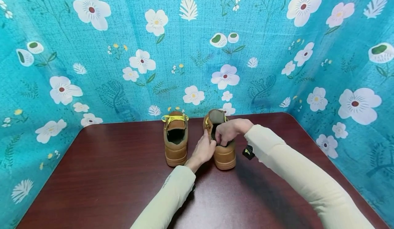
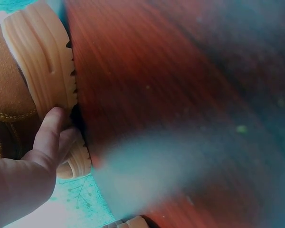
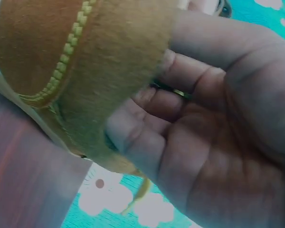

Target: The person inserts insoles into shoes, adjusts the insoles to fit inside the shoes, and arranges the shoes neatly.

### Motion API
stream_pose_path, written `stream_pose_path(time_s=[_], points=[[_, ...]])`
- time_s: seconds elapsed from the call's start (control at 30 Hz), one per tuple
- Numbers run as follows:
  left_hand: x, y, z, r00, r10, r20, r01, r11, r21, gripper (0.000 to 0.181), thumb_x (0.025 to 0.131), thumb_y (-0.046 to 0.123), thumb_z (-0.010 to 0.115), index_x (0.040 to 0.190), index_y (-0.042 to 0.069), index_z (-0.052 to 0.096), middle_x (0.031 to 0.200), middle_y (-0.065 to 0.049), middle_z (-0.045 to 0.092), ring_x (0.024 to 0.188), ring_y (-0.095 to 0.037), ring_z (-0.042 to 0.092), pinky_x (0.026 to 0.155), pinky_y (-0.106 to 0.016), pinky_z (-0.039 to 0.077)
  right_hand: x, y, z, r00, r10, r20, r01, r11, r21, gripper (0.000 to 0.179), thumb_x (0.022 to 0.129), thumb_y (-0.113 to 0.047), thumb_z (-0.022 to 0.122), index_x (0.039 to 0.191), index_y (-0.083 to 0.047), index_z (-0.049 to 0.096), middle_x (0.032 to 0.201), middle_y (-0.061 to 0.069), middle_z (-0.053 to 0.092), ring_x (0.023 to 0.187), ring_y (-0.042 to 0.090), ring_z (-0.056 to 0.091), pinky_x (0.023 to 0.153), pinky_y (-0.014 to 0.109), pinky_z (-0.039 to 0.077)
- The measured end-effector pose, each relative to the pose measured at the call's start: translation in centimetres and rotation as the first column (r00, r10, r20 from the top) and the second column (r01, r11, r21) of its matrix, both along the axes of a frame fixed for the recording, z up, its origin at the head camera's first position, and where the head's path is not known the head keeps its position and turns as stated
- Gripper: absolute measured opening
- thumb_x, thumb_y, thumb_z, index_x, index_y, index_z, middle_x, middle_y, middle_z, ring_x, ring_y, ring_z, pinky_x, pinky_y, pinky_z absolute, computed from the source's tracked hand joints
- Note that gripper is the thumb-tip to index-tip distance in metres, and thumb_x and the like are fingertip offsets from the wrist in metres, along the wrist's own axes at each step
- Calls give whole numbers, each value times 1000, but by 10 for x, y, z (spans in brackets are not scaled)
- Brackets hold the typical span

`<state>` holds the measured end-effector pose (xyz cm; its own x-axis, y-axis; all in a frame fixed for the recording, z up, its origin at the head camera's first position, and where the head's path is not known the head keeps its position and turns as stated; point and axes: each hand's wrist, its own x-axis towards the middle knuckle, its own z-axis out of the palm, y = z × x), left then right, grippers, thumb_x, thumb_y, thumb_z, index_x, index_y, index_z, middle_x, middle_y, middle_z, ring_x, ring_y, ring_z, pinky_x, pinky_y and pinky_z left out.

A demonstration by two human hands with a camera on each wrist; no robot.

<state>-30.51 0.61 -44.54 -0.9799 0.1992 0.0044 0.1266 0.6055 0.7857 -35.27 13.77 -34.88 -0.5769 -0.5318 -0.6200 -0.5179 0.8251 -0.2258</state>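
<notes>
Two tan-brown shoes with yellow laces stand side by side on the table, toes pointing away. On the right shoe (image 1: 225,158), my left hand (image 1: 204,149) grips the left side, its thumb by the opening. In the left wrist view, fingers of that hand lie along the pale ridged sole (image 2: 46,57). My right hand (image 1: 230,132) reaches down into the same shoe's opening with bent fingers. The right wrist view shows these fingers inside the stitched collar (image 3: 118,61); their tips are hidden, and I cannot tell what they hold. The left shoe (image 1: 176,151) has its lace tied across the tongue.
The dark reddish-brown table (image 1: 101,174) ends at a blue flowered cloth (image 1: 172,75) that hangs behind and along both sides. Both shoes stand near the table's back edge. A small black device (image 1: 248,152) is strapped under the right wrist.
</notes>
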Motion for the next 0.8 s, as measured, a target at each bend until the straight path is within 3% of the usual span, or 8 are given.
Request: stream_pose_path(time_s=[0.23, 0.33, 0.47, 0.7, 0.8], points=[[1, -1, 0, 1000, -4, 19, 3, 1000, 22, 68, 95, 23, 40, 151, -1, 12, 146, -19, 37, 123, -27, 45, 96, -43, 38, 0, -8, -21, 997, 34, -76, -24, 992, 120, 24, 85, 2, 52, 69, -16, 50, 57, -5, 32, 49, 10, 29, 47, 25, 26], [1, -1, 0, 1000, 1, 19, -1, 1000, 25, 68, 94, 23, 40, 152, 0, 12, 146, -19, 37, 122, -28, 45, 97, -43, 38, -3, -7, -25, 995, 57, -84, -50, 995, 92, 27, 84, 5, 52, 68, -16, 49, 57, -5, 32, 49, 9, 28, 47, 24, 25], [1, -1, 1, 1000, 10, 8, -10, 1000, 22, 68, 94, 23, 41, 151, -1, 13, 144, -20, 39, 121, -29, 47, 97, -44, 38, -4, -5, -24, 999, 30, -20, -30, 999, 21, 32, 81, 11, 50, 64, -16, 49, 57, -5, 33, 49, 9, 27, 47, 24, 24], [0, 0, -1, 1000, 21, 6, -21, 1000, 13, 68, 94, 24, 41, 152, 0, 13, 144, -19, 39, 124, -30, 45, 98, -44, 38, -1, -5, -26, 999, -44, 10, 44, 999, 25, 30, 86, -1, 57, 62, -17, 50, 56, -6, 34, 49, 10, 33, 47, 25, 29], [0, 1, -2, 1000, 21, 21, -21, 1000, 17, 69, 93, 24, 40, 152, 0, 13, 146, -18, 37, 127, -29, 43, 100, -44, 37, -1, -2, -29, 1000, -11, 4, 11, 999, -45, 31, 85, 2, 57, 60, -16, 50, 55, -6, 34, 47, 8, 32, 46, 23, 28]])
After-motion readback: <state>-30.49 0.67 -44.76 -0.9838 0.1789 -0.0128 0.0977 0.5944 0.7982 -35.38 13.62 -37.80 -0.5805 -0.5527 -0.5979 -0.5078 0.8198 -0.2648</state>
